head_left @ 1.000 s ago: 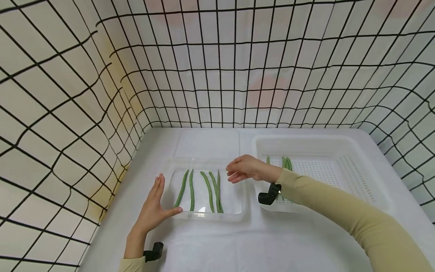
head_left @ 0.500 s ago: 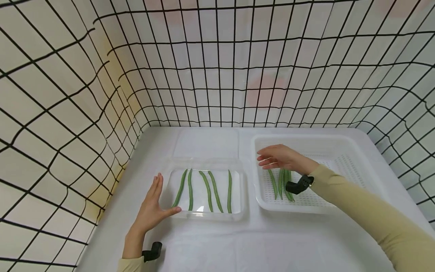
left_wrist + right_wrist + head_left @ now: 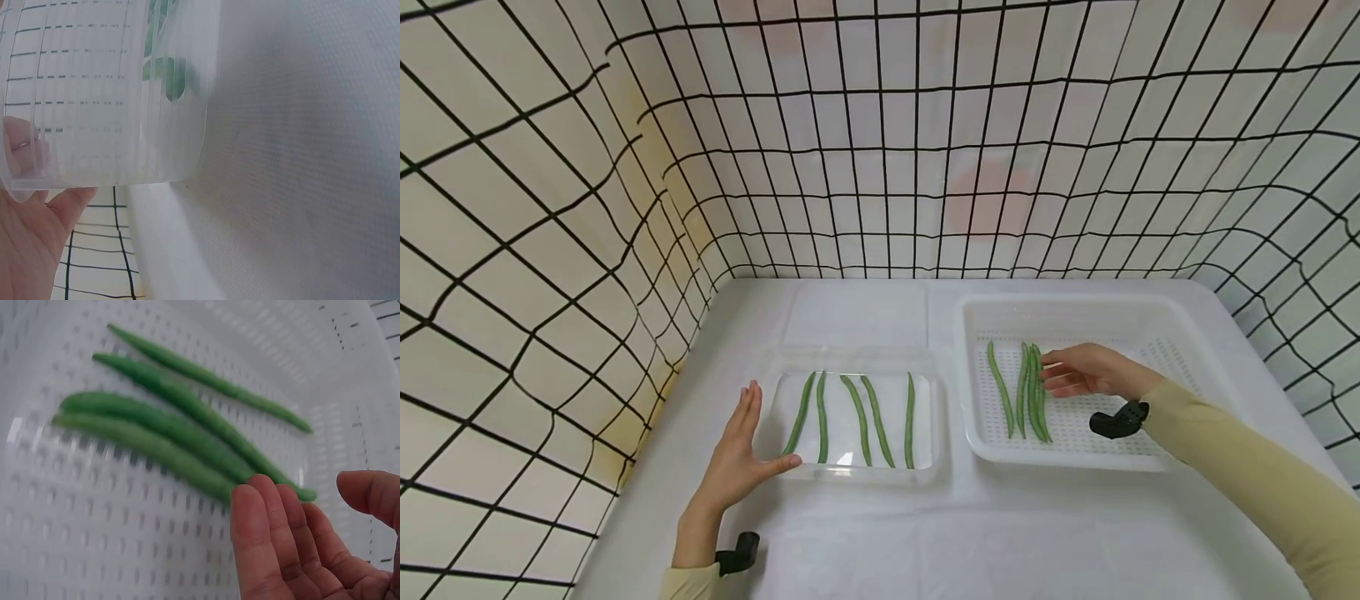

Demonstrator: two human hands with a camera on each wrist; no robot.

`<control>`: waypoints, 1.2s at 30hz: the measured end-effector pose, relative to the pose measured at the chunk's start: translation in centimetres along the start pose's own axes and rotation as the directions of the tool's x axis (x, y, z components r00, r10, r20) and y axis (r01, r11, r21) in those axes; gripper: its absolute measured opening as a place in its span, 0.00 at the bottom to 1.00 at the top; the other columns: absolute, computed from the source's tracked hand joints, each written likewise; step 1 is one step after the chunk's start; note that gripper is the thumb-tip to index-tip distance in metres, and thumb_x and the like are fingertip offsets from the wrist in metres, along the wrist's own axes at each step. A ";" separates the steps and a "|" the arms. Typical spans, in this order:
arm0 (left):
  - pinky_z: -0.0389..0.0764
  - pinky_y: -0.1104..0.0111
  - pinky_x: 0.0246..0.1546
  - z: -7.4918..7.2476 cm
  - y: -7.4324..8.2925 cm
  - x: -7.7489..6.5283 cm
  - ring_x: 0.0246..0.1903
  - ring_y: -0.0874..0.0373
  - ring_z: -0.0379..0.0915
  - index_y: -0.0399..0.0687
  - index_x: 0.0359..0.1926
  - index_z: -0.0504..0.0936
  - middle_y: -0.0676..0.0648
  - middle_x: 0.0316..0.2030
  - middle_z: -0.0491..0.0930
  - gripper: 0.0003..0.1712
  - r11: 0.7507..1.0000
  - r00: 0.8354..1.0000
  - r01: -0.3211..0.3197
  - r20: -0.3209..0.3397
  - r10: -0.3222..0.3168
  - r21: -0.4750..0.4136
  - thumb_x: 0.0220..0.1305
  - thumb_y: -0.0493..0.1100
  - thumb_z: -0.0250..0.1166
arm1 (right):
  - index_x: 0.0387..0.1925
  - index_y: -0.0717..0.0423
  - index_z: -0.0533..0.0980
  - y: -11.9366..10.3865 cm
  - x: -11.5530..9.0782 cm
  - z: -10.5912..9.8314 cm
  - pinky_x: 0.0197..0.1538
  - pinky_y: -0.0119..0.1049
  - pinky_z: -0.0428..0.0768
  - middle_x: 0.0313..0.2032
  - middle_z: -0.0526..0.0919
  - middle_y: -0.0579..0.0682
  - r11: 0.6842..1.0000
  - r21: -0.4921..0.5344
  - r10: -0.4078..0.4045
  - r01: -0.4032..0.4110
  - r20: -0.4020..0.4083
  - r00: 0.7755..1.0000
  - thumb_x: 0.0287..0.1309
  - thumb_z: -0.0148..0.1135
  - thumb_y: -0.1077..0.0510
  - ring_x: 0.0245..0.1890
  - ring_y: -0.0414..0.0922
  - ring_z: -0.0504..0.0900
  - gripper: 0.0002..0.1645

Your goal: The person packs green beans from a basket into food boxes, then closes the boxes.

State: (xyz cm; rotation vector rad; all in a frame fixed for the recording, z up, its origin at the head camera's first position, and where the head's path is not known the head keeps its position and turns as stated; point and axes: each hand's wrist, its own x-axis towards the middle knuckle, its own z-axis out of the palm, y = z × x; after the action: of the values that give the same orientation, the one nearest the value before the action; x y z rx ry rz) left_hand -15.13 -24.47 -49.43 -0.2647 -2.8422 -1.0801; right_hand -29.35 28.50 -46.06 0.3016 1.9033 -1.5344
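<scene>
A clear plastic container (image 3: 880,475) stands left of centre, with several green beans (image 3: 859,417) laid lengthwise on its floor, apart from each other. At its front left corner rests my left hand (image 3: 737,454), fingers and thumb straight; in the left wrist view the container wall (image 3: 100,156) partly covers the fingers. Inside the white perforated basket (image 3: 1052,457) lie several more green beans (image 3: 1000,385), one of them separate at the left. My right hand (image 3: 1093,371) is over the basket, its fingers (image 3: 253,531) just beside the bunched beans and its thumb spread away. Nothing is visible in its grip.
Black wire mesh (image 3: 917,150) walls the white-covered table (image 3: 925,533) at the back and both sides. The basket's raised rim surrounds the right hand's workspace. A black wrist camera (image 3: 1118,419) hangs beneath the right wrist.
My right hand has let go of a green bean, which now lies separately at the container's right side, and has moved right to the basket's beans. The left hand has stayed put.
</scene>
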 end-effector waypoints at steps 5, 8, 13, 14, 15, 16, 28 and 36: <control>0.50 0.36 0.59 0.0 0.0 0.0 0.71 0.46 0.31 0.55 0.75 0.36 0.48 0.74 0.36 0.73 1.000 1.000 -0.004 -0.001 0.004 0.004 0.40 0.62 0.77 | 0.63 0.72 0.58 1.0 0.4 -0.9 0.41 0.39 0.81 0.34 0.82 0.54 0.997 0.037 0.065 -0.064 -0.016 0.998 0.69 0.50 0.57 0.31 0.45 0.84 0.29; 0.50 0.36 0.59 0.0 0.0 0.1 0.71 0.47 0.30 0.56 0.75 0.35 0.48 0.74 0.36 0.73 1.000 1.000 -0.002 0.002 0.002 0.008 0.40 0.62 0.76 | 0.57 0.72 0.64 1.5 0.7 -0.9 0.39 0.39 0.81 0.31 0.82 0.54 0.996 0.045 0.077 -0.077 0.005 0.997 0.69 0.50 0.58 0.28 0.44 0.85 0.23; 0.50 0.36 0.59 0.0 0.1 0.2 0.71 0.47 0.31 0.57 0.75 0.35 0.48 0.74 0.36 0.73 1.000 1.000 -0.001 0.004 0.001 0.013 0.40 0.63 0.76 | 0.48 0.71 0.70 1.6 1.0 -0.1 0.39 0.38 0.82 0.29 0.82 0.53 0.998 0.028 0.054 -0.055 0.023 0.998 0.69 0.50 0.59 0.28 0.43 0.84 0.16; 0.51 0.36 0.59 0.0 0.1 0.2 0.71 0.47 0.31 0.57 0.75 0.34 0.48 0.74 0.36 0.73 1.000 1.000 -0.001 0.005 0.001 0.014 0.40 0.64 0.76 | 0.47 0.71 0.71 1.5 1.0 0.2 0.39 0.38 0.82 0.29 0.82 0.53 0.999 0.016 0.042 -0.043 0.026 0.999 0.68 0.50 0.59 0.28 0.43 0.84 0.16; 0.51 0.36 0.59 0.0 0.1 0.2 0.71 0.47 0.31 0.56 0.75 0.35 0.48 0.74 0.36 0.73 1.000 1.000 -0.002 0.005 0.002 0.014 0.40 0.63 0.76 | 0.46 0.70 0.72 1.4 1.1 0.4 0.38 0.37 0.82 0.29 0.82 0.53 0.999 0.009 0.041 -0.041 0.016 0.999 0.68 0.51 0.59 0.27 0.43 0.84 0.15; 0.51 0.36 0.59 0.0 0.1 0.2 0.71 0.47 0.30 0.54 0.75 0.35 0.48 0.74 0.36 0.73 1.000 1.000 -0.003 0.005 0.003 0.014 0.40 0.63 0.76 | 0.45 0.70 0.73 1.4 1.2 0.7 0.38 0.37 0.82 0.28 0.82 0.53 0.999 -0.007 0.031 -0.031 0.009 0.999 0.67 0.53 0.59 0.27 0.43 0.84 0.15; 0.50 0.36 0.59 0.0 0.1 -0.1 0.71 0.45 0.31 0.53 0.75 0.36 0.45 0.74 0.37 0.72 1.000 1.000 -0.006 0.004 0.006 0.001 0.41 0.61 0.76 | 0.35 0.64 0.77 0.9 2.4 2.8 0.32 0.34 0.82 0.20 0.80 0.49 0.999 -0.041 -0.018 0.015 -0.077 0.997 0.58 0.64 0.63 0.21 0.40 0.81 0.07; 0.50 0.36 0.58 0.1 0.1 -0.1 0.71 0.46 0.31 0.52 0.75 0.36 0.45 0.74 0.37 0.72 1.000 1.000 -0.012 0.000 0.012 -0.002 0.41 0.61 0.77 | 0.57 0.78 0.66 0.9 0.9 1.5 0.38 0.38 0.82 0.28 0.82 0.50 0.994 -0.068 -0.087 0.082 -0.074 0.993 0.63 0.60 0.60 0.25 0.40 0.81 0.28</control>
State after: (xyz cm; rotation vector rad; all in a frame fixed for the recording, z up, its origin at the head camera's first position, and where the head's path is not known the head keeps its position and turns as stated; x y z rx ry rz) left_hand -15.02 -24.34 -49.38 -0.2811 -2.8367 -1.0805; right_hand -29.00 27.13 -47.41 0.2579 2.0453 -1.5324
